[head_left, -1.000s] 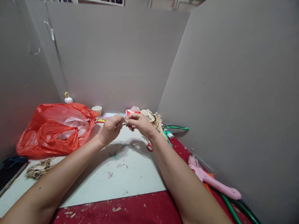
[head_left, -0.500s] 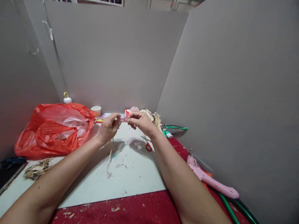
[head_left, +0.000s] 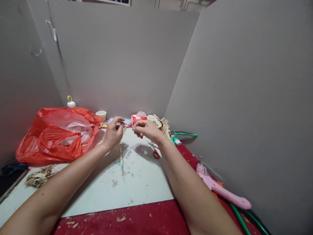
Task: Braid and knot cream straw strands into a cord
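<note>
Over the far part of the white board (head_left: pixel 105 192), my two hands are raised close together. My left hand (head_left: pixel 114 133) curls its fingers and thumb around a thin straw-coloured fibre strand (head_left: pixel 121 156), whose loose end hangs below it. My right hand (head_left: pixel 148 131) pinches the other end of the strand between thumb and fingertips. A short stretch of strand shows between the hands; its exact shape is too small to make out. Scissors with red handles (head_left: pixel 156 154) lie on the board below my right hand.
A red plastic bag (head_left: pixel 56 143) sits at left, with dry fibre (head_left: pixel 39 176) before it. A paper cup (head_left: pixel 101 115), red packet (head_left: pixel 139 118) and pale fibre bundle (head_left: pixel 158 123) stand behind. Green-handled pliers (head_left: pixel 184 133) and a pink-handled tool (head_left: pixel 227 192) lie right, beside grey partitions (head_left: pixel 232 81).
My left hand's fingers have opened slightly. The hanging end of the strand has swung a little to the right. My right hand keeps its pinch in nearly the same place.
</note>
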